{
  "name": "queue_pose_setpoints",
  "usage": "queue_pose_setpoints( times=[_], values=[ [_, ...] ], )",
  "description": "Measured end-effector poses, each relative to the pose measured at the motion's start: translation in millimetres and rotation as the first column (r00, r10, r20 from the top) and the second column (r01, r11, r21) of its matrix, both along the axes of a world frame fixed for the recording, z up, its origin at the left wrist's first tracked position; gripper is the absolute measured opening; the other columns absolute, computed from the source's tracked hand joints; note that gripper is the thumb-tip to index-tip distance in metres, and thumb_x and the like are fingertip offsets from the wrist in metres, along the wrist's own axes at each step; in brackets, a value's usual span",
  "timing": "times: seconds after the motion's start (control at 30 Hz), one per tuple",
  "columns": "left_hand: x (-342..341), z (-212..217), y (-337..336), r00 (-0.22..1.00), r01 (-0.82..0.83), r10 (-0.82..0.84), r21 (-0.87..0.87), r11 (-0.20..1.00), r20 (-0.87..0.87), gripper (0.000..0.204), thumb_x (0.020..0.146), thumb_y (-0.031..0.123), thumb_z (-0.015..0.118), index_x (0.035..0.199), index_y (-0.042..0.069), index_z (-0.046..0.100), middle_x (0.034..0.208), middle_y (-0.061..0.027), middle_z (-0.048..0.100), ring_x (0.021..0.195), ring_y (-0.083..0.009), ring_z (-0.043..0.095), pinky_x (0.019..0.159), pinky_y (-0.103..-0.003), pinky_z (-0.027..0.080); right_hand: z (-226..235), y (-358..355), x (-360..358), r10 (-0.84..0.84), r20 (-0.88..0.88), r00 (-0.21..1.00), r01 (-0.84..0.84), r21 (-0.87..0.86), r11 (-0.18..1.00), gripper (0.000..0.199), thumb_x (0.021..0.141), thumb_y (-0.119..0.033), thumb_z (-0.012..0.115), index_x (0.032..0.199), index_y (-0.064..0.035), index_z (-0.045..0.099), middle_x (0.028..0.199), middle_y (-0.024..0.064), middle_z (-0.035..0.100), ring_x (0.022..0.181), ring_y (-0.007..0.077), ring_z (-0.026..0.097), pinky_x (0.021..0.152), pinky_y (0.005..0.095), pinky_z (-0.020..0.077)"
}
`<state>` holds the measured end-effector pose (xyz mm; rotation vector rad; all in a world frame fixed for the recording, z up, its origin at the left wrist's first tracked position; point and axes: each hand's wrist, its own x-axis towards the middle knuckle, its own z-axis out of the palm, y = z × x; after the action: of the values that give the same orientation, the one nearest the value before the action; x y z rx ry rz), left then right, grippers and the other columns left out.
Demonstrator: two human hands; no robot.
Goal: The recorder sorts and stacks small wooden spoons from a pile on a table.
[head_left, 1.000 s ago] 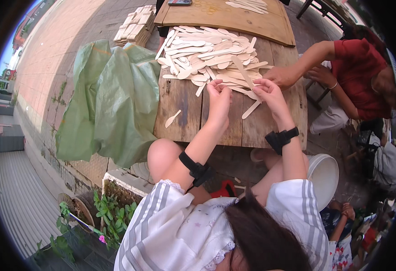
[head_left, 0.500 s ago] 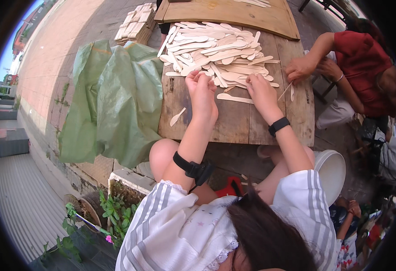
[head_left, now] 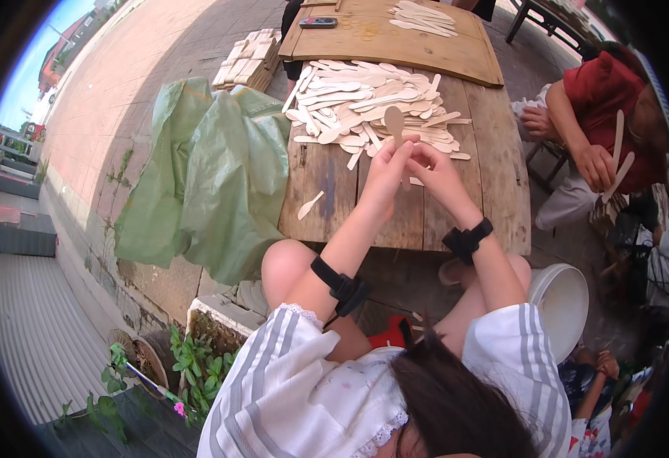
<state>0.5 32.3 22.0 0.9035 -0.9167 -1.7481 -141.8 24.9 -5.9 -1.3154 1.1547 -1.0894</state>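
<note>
A wooden spoon [head_left: 394, 122] stands roughly upright between my hands, its rounded bowl up and its handle passing down between my fingers. My left hand [head_left: 384, 169] pinches the handle. My right hand [head_left: 434, 169] meets it from the other side, its fingers closed at the same handle. Just beyond lies a large heap of pale wooden cutlery [head_left: 373, 95] on the plank table [head_left: 457, 217], mostly flat knife and spoon shapes. One short wooden piece [head_left: 311, 204] rests apart at the table's left.
Green plastic sheeting [head_left: 220, 175] hangs at the table's left. Behind the heap lies a wooden board [head_left: 395, 46] with several sticks and a small device [head_left: 318, 23]. A co-worker in red [head_left: 609, 91] holds wooden pieces at the right. A white bucket [head_left: 571, 305] stands near my right knee.
My hands have come together from apart over the heap, and now hold a spoon raised between them. The co-worker's hands have moved off the table edge. The view has shifted slightly.
</note>
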Motion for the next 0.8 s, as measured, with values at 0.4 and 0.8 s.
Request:
queue_pose_setpoints(
  times=[0.4,0.8],
  values=[
    [31.8,3.3,7.3,0.809,-0.421,0.461,0.188,0.887,-0.366,0.011,0.093,0.021,0.040,0.092,0.011,0.044,0.076,-0.0003,0.044,0.062,-0.0125,0.040,0.057,-0.029,0.037,-26.7,-32.4,-33.4,-0.359,-0.856,0.371,-0.203,-0.452,0.868,0.017,0.080,-0.017,0.065,0.097,-0.0143,0.066,0.104,0.0059,0.061,0.099,0.0288,0.054,0.084,0.0404,0.0461],
    [18.4,0.1,12.4,0.783,-0.293,0.387,0.259,0.920,-0.487,0.012,0.090,0.021,0.041,0.096,0.011,0.042,0.076,0.0008,0.040,0.061,-0.0113,0.035,0.052,-0.026,0.032,-40.8,-36.5,-35.7,-0.434,-0.808,0.400,-0.142,-0.522,0.841,0.021,0.079,-0.007,0.057,0.099,-0.0139,0.060,0.092,0.0057,0.063,0.092,0.0264,0.059,0.076,0.0391,0.0474]
  ],
)
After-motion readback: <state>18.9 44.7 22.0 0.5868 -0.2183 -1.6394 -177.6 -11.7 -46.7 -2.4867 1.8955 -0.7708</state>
